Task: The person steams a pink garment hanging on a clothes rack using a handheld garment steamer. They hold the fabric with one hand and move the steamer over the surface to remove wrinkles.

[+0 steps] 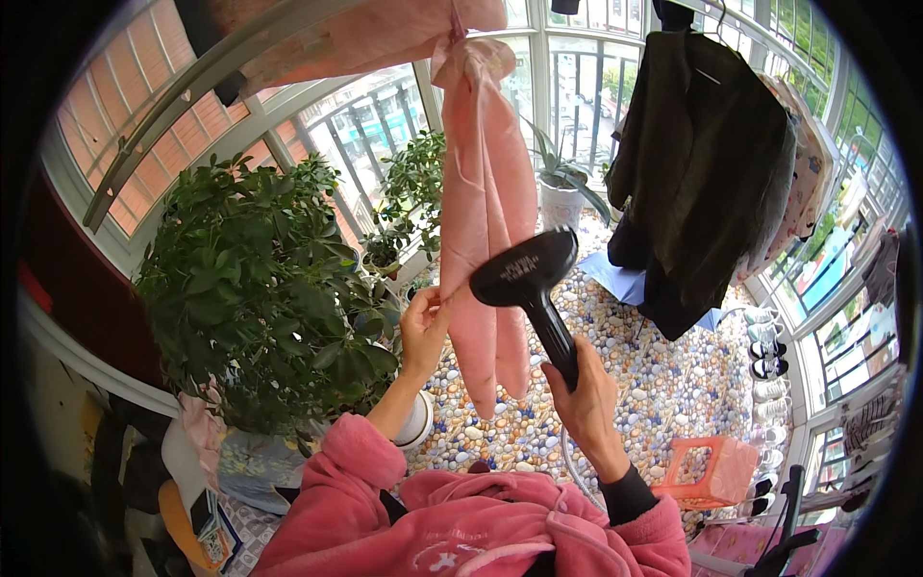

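Observation:
A pair of pink trousers (pixel 472 180) hangs in front of me from above, its legs dangling over the pebble-patterned floor. My left hand (pixel 424 333) pinches the left edge of one leg between thumb and fingers. In my right hand (pixel 588 407) is the handle of a black handheld garment steamer (pixel 530 270). The steamer's wide head lies across the right-hand part of the trousers in this view; whether it touches the cloth I cannot tell. A pale hose (pixel 570 451) runs down from below my right hand.
Leafy potted plants (pixel 252 288) crowd the left side. Dark clothes (pixel 703 159) hang at the upper right. An orange plastic stool (pixel 710 472) stands at the lower right, near a row of shoes (pixel 770 389) along the windows. A white pot (pixel 417 422) is below my left forearm.

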A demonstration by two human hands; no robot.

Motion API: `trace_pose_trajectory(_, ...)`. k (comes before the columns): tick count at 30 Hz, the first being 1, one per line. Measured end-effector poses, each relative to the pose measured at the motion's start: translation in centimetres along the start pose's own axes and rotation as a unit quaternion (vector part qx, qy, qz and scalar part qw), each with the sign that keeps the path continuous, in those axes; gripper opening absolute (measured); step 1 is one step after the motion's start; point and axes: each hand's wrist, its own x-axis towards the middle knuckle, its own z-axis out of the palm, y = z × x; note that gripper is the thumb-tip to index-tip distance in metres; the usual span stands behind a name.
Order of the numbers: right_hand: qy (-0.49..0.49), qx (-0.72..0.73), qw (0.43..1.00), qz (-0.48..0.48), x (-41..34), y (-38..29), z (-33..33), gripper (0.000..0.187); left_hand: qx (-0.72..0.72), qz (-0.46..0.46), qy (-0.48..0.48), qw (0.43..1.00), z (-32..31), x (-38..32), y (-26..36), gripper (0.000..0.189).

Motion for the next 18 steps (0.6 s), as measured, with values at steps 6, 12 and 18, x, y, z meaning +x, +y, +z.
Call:
trace_pose_trajectory(6,0.036,0.043,0.998,-0.040,0.5,-3.0,-0.8,0.049,0.028,-0.065,-0.022,0.997,-0.7,-0.7,-3.7,0.049)
trace_pose_trajectory(12,0.020,0.022,0.998,-0.062,1.0,-3.7,0.5,0.051,0.104,-0.055,-0.012,0.993,-0.7,-2.5,-8.6,0.040)
trace_pose_trajectory(18,-0.055,0.009,0.997,0.047,-1.3,-1.3,-0.3,0.047,0.109,-0.069,0.012,0.992,-0.6,-2.9,-9.8,0.019)
